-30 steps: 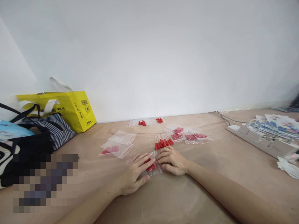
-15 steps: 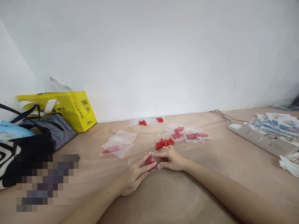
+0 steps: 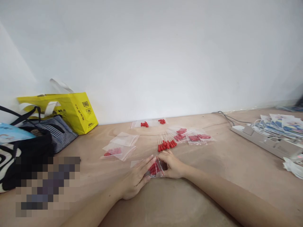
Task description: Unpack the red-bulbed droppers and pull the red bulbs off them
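A small clear zip-lock bag (image 3: pixel 153 170) with red-tipped sticks inside lies on the table between my hands. My left hand (image 3: pixel 137 176) keeps hold of its left part, fingers along the far side and thumb at the near side. At the bag's right end, by the zip edge, my right hand (image 3: pixel 174 164) is curled, fingertips and thumb gripping the plastic. Just beyond are loose pale sticks with red tips (image 3: pixel 167 145), laid out in a fan. Left of them, bags overlap, one with red tips (image 3: pixel 113 152) inside and one flat clear bag (image 3: pixel 125 138).
Filled bags (image 3: pixel 197 138) lie right of the fan. By the wall is a clear strip with red pieces (image 3: pixel 144 124). A yellow bag (image 3: pixel 86 113), a striped pouch (image 3: pixel 62 132) and a black bag (image 3: pixel 35 154) stand left; a power strip (image 3: pixel 262 143) and printed packets (image 3: pixel 281 124) lie right.
My left fingers have drawn together and slid toward the bag's far side, uncovering more of its red contents. My right hand has shifted slightly nearer to me along the zip edge.
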A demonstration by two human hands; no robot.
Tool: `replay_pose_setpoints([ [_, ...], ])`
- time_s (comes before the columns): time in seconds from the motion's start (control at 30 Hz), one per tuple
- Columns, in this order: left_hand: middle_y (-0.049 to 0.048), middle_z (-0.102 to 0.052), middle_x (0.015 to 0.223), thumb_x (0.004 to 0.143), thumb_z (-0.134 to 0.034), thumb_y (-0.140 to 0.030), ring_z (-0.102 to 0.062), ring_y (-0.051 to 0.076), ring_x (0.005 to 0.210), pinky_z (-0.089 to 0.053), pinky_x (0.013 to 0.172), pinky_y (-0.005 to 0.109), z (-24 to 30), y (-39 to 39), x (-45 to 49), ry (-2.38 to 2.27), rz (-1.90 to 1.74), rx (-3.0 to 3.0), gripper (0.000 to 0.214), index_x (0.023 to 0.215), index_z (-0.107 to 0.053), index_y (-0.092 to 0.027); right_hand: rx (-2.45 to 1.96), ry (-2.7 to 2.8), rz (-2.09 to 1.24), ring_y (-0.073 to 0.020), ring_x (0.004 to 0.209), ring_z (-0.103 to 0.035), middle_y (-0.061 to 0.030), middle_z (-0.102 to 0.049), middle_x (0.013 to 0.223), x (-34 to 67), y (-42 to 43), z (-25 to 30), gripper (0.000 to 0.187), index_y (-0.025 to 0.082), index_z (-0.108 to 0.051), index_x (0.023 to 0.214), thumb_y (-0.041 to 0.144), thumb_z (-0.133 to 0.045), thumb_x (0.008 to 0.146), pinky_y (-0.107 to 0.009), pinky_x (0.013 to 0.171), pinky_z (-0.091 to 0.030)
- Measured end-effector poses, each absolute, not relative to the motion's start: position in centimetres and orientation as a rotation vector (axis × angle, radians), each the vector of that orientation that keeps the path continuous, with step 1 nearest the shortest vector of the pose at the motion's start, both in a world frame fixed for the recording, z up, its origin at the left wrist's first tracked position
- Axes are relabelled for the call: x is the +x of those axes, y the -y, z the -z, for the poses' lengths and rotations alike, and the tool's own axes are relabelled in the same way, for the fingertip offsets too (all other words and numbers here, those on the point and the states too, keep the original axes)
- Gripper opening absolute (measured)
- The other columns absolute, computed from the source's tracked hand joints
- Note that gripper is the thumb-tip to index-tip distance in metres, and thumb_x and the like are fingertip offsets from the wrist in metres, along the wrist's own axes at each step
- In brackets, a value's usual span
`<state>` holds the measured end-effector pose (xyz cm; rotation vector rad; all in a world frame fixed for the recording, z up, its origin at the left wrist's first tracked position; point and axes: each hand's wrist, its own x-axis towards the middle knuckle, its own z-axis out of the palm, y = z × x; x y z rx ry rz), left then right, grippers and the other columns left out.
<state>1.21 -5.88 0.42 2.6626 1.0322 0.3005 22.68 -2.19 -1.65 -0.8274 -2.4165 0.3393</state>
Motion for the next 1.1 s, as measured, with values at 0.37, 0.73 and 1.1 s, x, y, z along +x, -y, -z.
replay_pose_setpoints([
  [0.37, 0.0019, -0.016, 0.143, 0.089, -0.032, -0.033, -0.019, 0.022, 0.129, -0.023, 0.103, 0.045, -0.7, 5.7, 0.9, -1.033, -0.223, 2.611, 0.053, 0.136, -0.006, -0.031, -0.821, 2.295, -0.51, -0.0109, 0.061, -0.046, 0.0025, -0.052, 0.063, 22.9, 2.6, 1.8, 0.029, 0.016, -0.052, 0.067, 0.041, -0.065, 0.064, -0.025, 0.063, -0.036],
  [0.73, 0.0046, -0.018, 0.143, 0.087, -0.032, -0.04, -0.017, 0.024, 0.13, -0.021, 0.103, 0.047, -0.1, 5.5, 0.8, -1.063, -0.189, 2.622, 0.057, 0.137, -0.008, -0.027, -0.766, 2.256, -0.614, -0.0131, 0.074, -0.055, 0.0015, -0.065, 0.077, 22.6, 2.8, 1.6, 0.022, 0.022, -0.065, 0.082, 0.041, -0.061, 0.073, -0.029, 0.078, -0.036],
  [1.1, 0.0027, -0.018, 0.143, 0.087, -0.031, -0.044, -0.014, 0.024, 0.13, -0.018, 0.104, 0.048, 0.0, 5.4, 0.7, -1.079, -0.175, 2.601, 0.057, 0.136, -0.007, -0.029, -0.868, 2.066, -0.91, -0.0124, 0.065, -0.055, -0.0027, -0.063, 0.077, 26.5, 2.1, 1.7, 0.02, 0.017, -0.06, 0.087, 0.034, -0.055, 0.077, -0.024, 0.06, -0.044],
])
